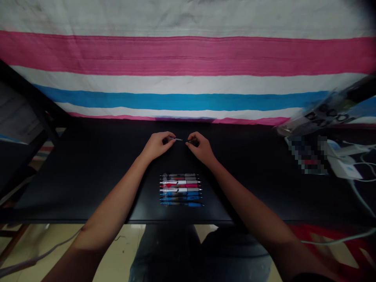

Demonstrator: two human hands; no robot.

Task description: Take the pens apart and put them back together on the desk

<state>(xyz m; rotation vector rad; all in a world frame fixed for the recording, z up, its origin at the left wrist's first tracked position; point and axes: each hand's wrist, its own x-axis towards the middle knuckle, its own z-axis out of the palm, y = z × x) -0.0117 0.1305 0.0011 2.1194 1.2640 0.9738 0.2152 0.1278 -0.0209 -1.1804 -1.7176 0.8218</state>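
Observation:
Above the black table, my left hand is closed in a pinch on a slim pen, whose pale end sticks out to the right. Facing it across a small gap, my right hand pinches a small dark piece; its kind is too dim to make out. Nearer to me, between my forearms, lies a row of several click pens, side by side and roughly parallel to the table edge. Their colours run from grey and white through red to blue.
The black table ends at a striped cloth hanging behind it. On the right are a blurred-out flat object, a white power strip with cables, and a clear plastic bag. A red stool stands below.

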